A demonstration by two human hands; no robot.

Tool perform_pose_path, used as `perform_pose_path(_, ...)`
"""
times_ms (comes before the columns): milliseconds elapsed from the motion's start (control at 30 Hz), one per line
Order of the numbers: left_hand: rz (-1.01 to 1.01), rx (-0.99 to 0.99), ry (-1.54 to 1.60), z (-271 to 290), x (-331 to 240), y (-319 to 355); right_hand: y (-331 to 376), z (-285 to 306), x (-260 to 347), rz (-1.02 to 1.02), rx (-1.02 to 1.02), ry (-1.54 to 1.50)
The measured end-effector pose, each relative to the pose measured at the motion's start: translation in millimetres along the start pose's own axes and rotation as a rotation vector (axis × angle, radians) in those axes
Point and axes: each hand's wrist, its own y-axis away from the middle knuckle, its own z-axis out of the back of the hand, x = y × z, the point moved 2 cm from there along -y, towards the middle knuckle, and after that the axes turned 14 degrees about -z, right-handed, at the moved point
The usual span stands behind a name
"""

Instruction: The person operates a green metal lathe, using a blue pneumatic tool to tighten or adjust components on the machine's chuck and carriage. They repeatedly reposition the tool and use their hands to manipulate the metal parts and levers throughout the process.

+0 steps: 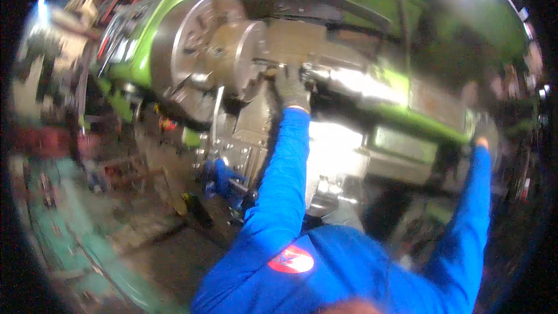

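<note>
Both my hands wear grey gloves and are smeared by motion. My left hand [292, 88] reaches forward to the middle of a large green lathe, beside a bright metal spindle [351, 83] on its right. Its fingers are too blurred to show what they touch. Left of that hand sits the lathe's big round chuck [185, 43], with a round flanged metal workpiece [247, 52] at its front. Far to the right, my right hand [486, 129] is closed at the rim of what looks like a handwheel [494, 150]; its fingers are mostly hidden.
The green headstock [139, 61] rises behind the chuck at the left. Below the left hand lies a shiny metal carriage [334, 151], with a blue part [224, 180] at its left. A green surface [75, 227] runs along the lower left. An upright rod [403, 35] stands behind.
</note>
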Motion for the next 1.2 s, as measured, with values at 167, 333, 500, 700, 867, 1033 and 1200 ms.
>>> perform_pose_path(167,-0.285,0.248,-0.694,25,42,10,37,98,134,-0.345,0.252,-0.049)
perform_pose_path(333,0.011,0.109,-0.334,36,-27,7,67,123,130,-0.376,0.225,-0.110)
perform_pose_path(500,0.733,-0.382,1.002,36,-47,-3,83,145,141,-0.573,0.230,-0.214)
perform_pose_path(700,0.660,-0.283,1.024,6,1,19,58,59,53,-0.531,0.222,-0.045)
perform_pose_path(867,0.761,-0.289,1.116,-11,-21,21,59,113,88,-0.576,0.332,-0.189)
perform_pose_path(1033,0.343,-0.046,0.538,-16,-83,33,45,84,58,-0.608,0.304,-0.137)
perform_pose_path(1200,0.101,0.167,0.051,-24,-14,41,37,25,23,-0.532,0.195,-0.116)
